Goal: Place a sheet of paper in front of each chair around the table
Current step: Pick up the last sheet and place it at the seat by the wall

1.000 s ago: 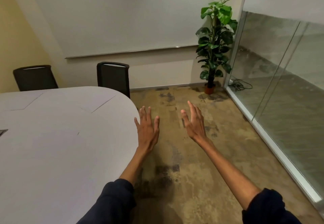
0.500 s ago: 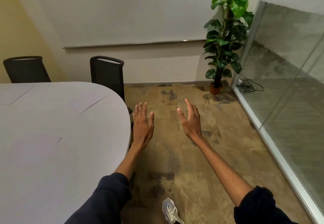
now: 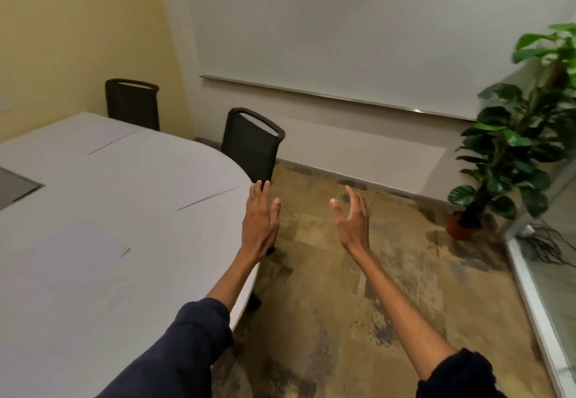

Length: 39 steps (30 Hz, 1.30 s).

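View from the head camera over the rounded end of the table [image 3: 93, 273]. Three sheets of paper lie flat on its grey top: one before the far chair [image 3: 132, 103] at the yellow wall, its sheet [image 3: 78, 136] near that edge; one before the near chair [image 3: 251, 143], its sheet [image 3: 193, 176] just inside the curved rim; and a third sheet [image 3: 74, 251] nearer the camera, for which no chair is in view. The left hand [image 3: 260, 220] hangs over the table's rim, fingers straight and close together, holding nothing. The right hand [image 3: 352, 218] is raised over the carpeted floor [image 3: 358, 319], fingers loosely spread and slightly curled, likewise bare. No stack of spare sheets shows. Judged from this layout, the visible places are served; whether seats outside the frame, to the left and behind the camera, lack paper cannot be told. A potted plant [image 3: 514, 136] stands in the corner by the glass partition [image 3: 558, 273].
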Tool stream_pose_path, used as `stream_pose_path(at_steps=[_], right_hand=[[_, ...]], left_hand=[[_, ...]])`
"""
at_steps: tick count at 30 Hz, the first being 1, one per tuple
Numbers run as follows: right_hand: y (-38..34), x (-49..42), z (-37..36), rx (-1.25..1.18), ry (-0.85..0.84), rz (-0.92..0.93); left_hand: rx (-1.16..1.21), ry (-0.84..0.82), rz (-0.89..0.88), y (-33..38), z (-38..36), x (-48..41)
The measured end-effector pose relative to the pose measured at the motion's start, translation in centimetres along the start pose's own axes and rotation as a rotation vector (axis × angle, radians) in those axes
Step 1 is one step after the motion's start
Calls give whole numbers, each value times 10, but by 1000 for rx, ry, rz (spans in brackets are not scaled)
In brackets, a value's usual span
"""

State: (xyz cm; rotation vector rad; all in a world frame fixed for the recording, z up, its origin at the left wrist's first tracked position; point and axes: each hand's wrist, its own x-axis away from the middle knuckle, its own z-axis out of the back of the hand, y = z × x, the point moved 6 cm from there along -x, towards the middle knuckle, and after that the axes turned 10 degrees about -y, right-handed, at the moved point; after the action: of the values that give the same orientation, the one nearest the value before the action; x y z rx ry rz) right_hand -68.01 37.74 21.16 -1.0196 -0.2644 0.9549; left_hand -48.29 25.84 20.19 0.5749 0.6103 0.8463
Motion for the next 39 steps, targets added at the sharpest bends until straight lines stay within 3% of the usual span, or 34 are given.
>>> stream_pose_path(at_steps=[9,19,29,34,39], right_hand=[[-23,-120,-133,-69,-264,87],[-93,-222,-276,-100,-647,380],[-155,-193,-410,-204,-985,458],[-188,-166,-469,-238,-1056,453],[-228,-140,-529,-312,-1106,450]], left_hand=[[-79,146,266,-98,29,-64],[-127,396,561,-178,107,-101],[-161,578,864,-244,168,-26],[-169,636,1014,-290,203,17],[-211,757,1048,-325,261,44]])
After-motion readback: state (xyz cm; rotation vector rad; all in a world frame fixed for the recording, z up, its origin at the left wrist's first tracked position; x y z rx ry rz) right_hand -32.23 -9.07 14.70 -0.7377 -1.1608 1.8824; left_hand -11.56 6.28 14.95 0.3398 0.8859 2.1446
